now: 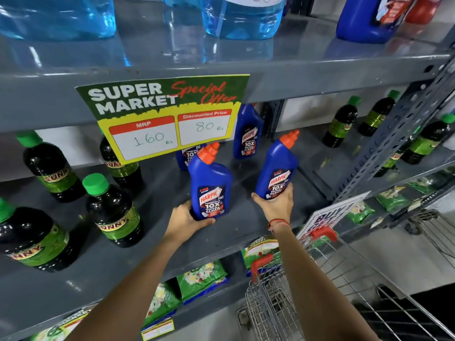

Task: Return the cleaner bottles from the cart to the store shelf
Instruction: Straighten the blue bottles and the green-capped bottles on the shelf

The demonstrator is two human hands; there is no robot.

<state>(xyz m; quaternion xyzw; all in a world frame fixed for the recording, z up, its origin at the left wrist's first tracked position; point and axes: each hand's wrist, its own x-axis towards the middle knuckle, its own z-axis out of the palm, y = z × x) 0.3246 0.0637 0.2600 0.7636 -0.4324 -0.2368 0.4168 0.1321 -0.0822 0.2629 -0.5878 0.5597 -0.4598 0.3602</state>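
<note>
Two blue cleaner bottles with orange caps are in my hands over the grey middle shelf (152,244). My left hand (187,221) grips the base of the left bottle (209,185), which stands upright on the shelf. My right hand (277,205) holds the right bottle (277,168) by its bottom, tilted right, just above the shelf. Two more of the same blue bottles stand further back: one (247,132) upright behind, another (186,156) half hidden by the price sign. The wire cart (320,291) with red handles is at the lower right.
Dark bottles with green caps (112,210) stand on the shelf's left and on the shelf section to the right (341,123). A yellow-green price sign (167,116) hangs from the upper shelf edge. Large blue jugs (241,18) sit above. Green packets (202,279) fill the lower shelf.
</note>
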